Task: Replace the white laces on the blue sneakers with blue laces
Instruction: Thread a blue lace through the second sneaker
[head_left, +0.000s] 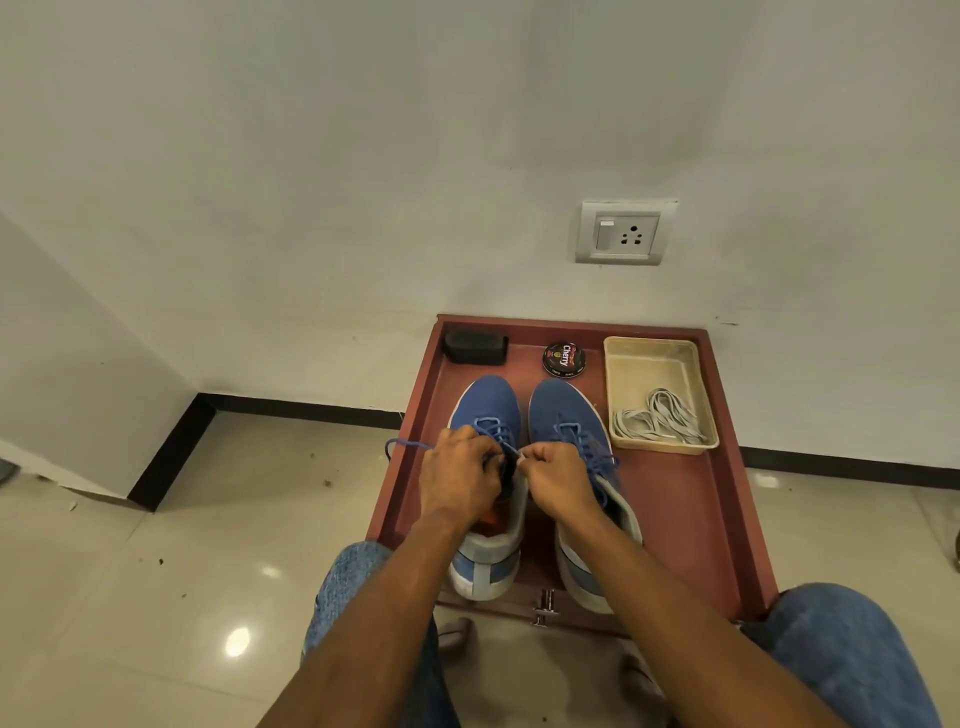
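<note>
Two blue sneakers with a knitted-looking upper and pale grey heels stand side by side, toes to the wall, on a reddish-brown wooden tray-like surface (691, 514) with a raised rim. Over the left sneaker (485, 415) the left hand (457, 480) has its fingers curled round the blue lace (410, 445), whose free end trails out to the left past the rim; the right hand (558, 483) pinches the lace's other end between curled fingers just beside the left hand. The right sneaker (566, 415) already carries blue lacing. The white laces (660, 421) lie in a loose, flat tangle in a shallow cream rectangular tray (649, 358) to the right. At the far edge sit a round black tin (564, 360) reading "Cherry" and a black rounded block (475, 347). A white wall socket (623, 234) is above; denim-clad knees flank glossy floor tiles (156, 597).
</note>
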